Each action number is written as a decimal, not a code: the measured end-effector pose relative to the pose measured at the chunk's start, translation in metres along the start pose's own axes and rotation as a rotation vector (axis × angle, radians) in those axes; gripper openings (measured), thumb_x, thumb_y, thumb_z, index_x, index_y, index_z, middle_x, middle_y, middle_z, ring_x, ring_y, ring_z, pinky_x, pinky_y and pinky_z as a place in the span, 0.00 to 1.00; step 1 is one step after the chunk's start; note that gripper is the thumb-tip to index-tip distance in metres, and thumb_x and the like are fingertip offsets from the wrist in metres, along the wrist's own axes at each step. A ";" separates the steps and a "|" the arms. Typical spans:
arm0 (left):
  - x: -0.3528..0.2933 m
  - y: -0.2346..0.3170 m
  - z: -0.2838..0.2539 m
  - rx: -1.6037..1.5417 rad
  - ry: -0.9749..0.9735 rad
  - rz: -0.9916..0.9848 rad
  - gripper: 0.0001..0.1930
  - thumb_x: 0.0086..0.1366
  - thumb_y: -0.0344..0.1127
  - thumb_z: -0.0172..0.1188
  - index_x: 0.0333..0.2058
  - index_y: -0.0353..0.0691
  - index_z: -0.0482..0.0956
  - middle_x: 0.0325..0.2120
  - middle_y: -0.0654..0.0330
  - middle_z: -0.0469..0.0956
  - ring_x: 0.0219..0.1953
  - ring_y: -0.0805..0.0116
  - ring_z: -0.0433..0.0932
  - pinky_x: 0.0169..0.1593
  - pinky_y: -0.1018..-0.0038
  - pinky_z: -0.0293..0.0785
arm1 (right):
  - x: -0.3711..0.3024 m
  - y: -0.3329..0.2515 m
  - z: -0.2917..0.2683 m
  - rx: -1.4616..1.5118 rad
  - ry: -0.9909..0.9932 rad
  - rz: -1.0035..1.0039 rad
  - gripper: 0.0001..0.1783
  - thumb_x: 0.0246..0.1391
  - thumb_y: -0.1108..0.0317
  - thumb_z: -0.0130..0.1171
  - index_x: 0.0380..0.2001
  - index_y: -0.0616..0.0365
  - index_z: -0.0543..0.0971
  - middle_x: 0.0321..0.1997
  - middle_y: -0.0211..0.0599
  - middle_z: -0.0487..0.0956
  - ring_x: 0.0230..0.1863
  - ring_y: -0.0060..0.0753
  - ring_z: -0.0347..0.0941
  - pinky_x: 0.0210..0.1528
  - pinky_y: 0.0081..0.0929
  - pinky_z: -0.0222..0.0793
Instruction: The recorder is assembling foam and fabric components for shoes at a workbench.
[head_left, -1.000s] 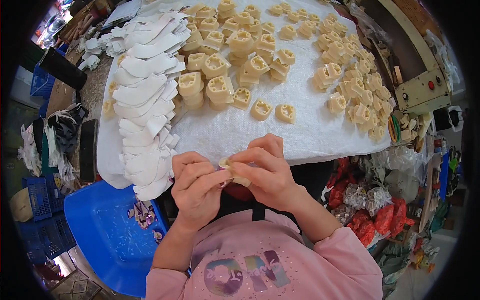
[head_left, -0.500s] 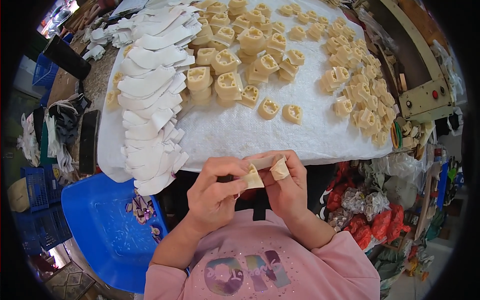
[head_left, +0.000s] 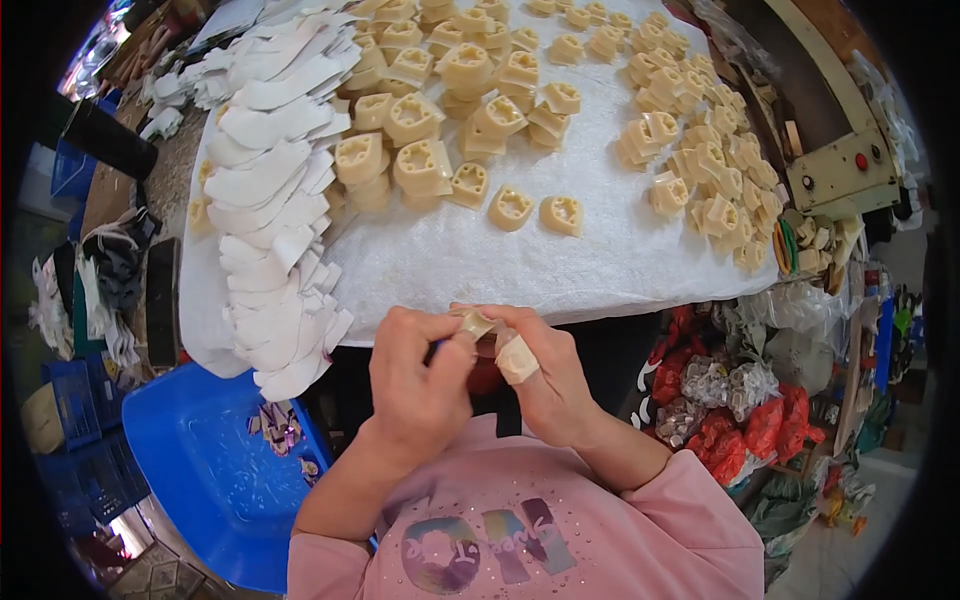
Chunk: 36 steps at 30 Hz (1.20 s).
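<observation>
left hand (head_left: 418,375): curled in front of the chest, just below the table edge, fingertips pinching a small cream moulded piece (head_left: 476,323)
right hand (head_left: 545,375): closed around a second cream piece (head_left: 517,358), which sits between thumb and fingers; the two hands touch each other
held pieces: close together, above the pink shirt (head_left: 520,530), off the table
table (head_left: 600,260): covered with a white cloth
cream parts: many of the same blocky moulded parts, some stacked in a cluster (head_left: 420,150) at centre left, more strewn along the right side (head_left: 700,170); two lie alone near the middle (head_left: 538,210)
white cut-outs (head_left: 270,230): overlapping flat pieces in a long pile down the cloth's left edge
blue tub (head_left: 200,470): beside the person's left forearm, a few scraps inside
bags (head_left: 730,410): red and clear, under the table on the right
</observation>
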<state>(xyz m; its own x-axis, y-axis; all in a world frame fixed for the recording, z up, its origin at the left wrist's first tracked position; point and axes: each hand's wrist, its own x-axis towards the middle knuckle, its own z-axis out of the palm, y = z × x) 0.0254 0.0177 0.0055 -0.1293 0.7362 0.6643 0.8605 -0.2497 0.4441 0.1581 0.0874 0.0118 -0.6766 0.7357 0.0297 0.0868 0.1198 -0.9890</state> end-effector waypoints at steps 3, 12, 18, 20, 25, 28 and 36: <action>-0.002 -0.006 -0.002 -0.310 -0.027 -0.229 0.07 0.54 0.19 0.59 0.31 0.36 0.74 0.31 0.53 0.73 0.31 0.62 0.73 0.33 0.73 0.70 | 0.009 0.008 -0.012 0.004 -0.006 -0.152 0.17 0.61 0.61 0.46 0.44 0.65 0.72 0.36 0.41 0.78 0.33 0.25 0.75 0.33 0.25 0.69; -0.008 0.006 -0.010 -0.498 -0.076 -0.209 0.14 0.53 0.18 0.60 0.23 0.37 0.62 0.30 0.56 0.74 0.32 0.64 0.73 0.35 0.76 0.68 | 0.030 0.014 -0.037 0.430 -0.516 0.050 0.19 0.50 0.71 0.59 0.45 0.66 0.69 0.38 0.43 0.78 0.37 0.27 0.74 0.38 0.24 0.73; -0.014 0.001 -0.012 -0.530 -0.122 -0.249 0.11 0.55 0.17 0.57 0.26 0.36 0.63 0.32 0.57 0.71 0.35 0.68 0.69 0.39 0.77 0.66 | 0.025 0.017 -0.024 0.270 -0.385 -0.101 0.18 0.51 0.66 0.56 0.43 0.64 0.70 0.29 0.43 0.79 0.30 0.29 0.75 0.37 0.26 0.72; -0.016 0.000 -0.008 -0.546 -0.100 -0.306 0.09 0.56 0.18 0.56 0.27 0.36 0.64 0.32 0.57 0.71 0.36 0.68 0.69 0.40 0.77 0.66 | 0.025 0.017 -0.023 0.248 -0.340 -0.016 0.17 0.52 0.66 0.55 0.44 0.63 0.70 0.28 0.42 0.79 0.30 0.29 0.75 0.37 0.25 0.72; -0.014 0.000 -0.003 -0.579 0.066 -0.528 0.05 0.60 0.21 0.55 0.33 0.34 0.68 0.34 0.57 0.71 0.39 0.70 0.71 0.45 0.76 0.68 | 0.026 0.015 -0.009 0.293 -0.071 -0.008 0.19 0.57 0.58 0.52 0.44 0.63 0.71 0.25 0.42 0.78 0.26 0.32 0.75 0.31 0.27 0.68; -0.010 -0.005 -0.001 -0.796 0.214 -0.815 0.06 0.60 0.23 0.56 0.36 0.32 0.70 0.35 0.57 0.73 0.39 0.72 0.73 0.45 0.76 0.71 | 0.027 0.019 -0.014 0.370 -0.056 -0.125 0.14 0.55 0.63 0.52 0.42 0.60 0.71 0.33 0.38 0.77 0.35 0.35 0.71 0.40 0.29 0.65; -0.024 -0.016 0.008 -0.864 0.160 -0.768 0.04 0.60 0.24 0.57 0.32 0.33 0.71 0.33 0.58 0.75 0.35 0.74 0.74 0.40 0.79 0.71 | 0.026 0.013 0.001 -0.001 0.043 -0.399 0.06 0.49 0.69 0.53 0.29 0.56 0.67 0.37 0.34 0.65 0.44 0.40 0.58 0.48 0.36 0.49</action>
<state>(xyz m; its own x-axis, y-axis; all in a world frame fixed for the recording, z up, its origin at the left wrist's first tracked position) 0.0193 0.0093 -0.0223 -0.5837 0.8076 0.0842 -0.0844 -0.1634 0.9829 0.1408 0.1070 -0.0001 -0.6265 0.6583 0.4173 -0.1757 0.4024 -0.8985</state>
